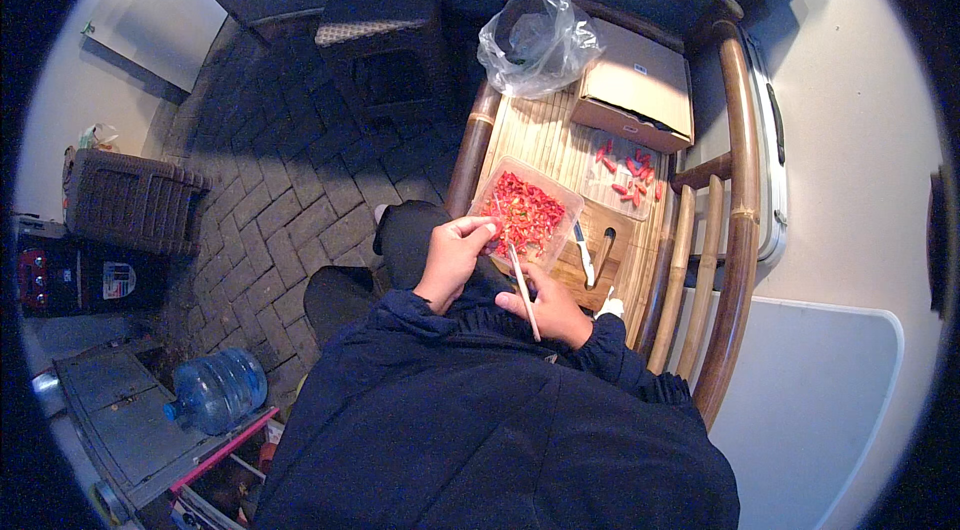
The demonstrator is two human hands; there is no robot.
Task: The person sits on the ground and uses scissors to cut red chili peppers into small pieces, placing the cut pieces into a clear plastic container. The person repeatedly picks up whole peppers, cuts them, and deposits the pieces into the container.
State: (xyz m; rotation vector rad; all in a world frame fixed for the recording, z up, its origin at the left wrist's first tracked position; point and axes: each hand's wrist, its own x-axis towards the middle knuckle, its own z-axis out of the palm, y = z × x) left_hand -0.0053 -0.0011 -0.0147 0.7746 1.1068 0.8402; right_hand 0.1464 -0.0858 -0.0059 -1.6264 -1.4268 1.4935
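My left hand (457,252) pinches a small piece of red chili (495,224) over the near-left edge of a clear plastic container (571,209). Chopped red chilies (525,207) with pale seeds fill much of it. My right hand (556,308) grips a slim tool with a pale handle (524,293); its narrow tip points at the container, and its exact kind is unclear. To the right, a knife (585,260) with a white handle and dark blade lies on a wooden cutting board (592,284). Larger red chili pieces (637,168) rest on a clear plastic sheet or lid (600,188) beyond the board.
Everything stands on a bamboo bench (525,124) with a railing (739,177) at right. A cardboard box (637,79) and clear plastic bag (536,42) occupy its far end. Leftward are a dark woven-pattern stool (382,34), paved floor (277,185) and blue water jug (221,389).
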